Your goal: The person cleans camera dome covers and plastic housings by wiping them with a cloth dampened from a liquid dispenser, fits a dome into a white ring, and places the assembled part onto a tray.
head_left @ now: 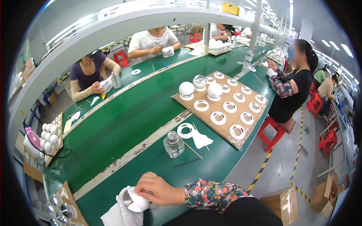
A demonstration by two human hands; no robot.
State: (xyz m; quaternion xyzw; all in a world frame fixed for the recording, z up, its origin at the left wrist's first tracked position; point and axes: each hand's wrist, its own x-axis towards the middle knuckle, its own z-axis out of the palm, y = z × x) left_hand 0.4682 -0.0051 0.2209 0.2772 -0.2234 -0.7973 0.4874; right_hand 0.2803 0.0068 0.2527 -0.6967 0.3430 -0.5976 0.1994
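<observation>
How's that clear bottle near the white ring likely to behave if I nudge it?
The bottle is squat and broad-bodied, so it would probably slide before tipping. It looks like glass, so it may be slippery and breakable.

The white rounded housing (138, 203) was smooth and partly hidden, its exact tilt unclear. It lay between the left hand (125, 206) and right hand (157, 189) — held above the green worktop (164, 215), near its edge.

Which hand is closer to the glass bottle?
Right. The right hand is below the bottle; the left hand, in white, is farther off, lower and to the left.
</observation>
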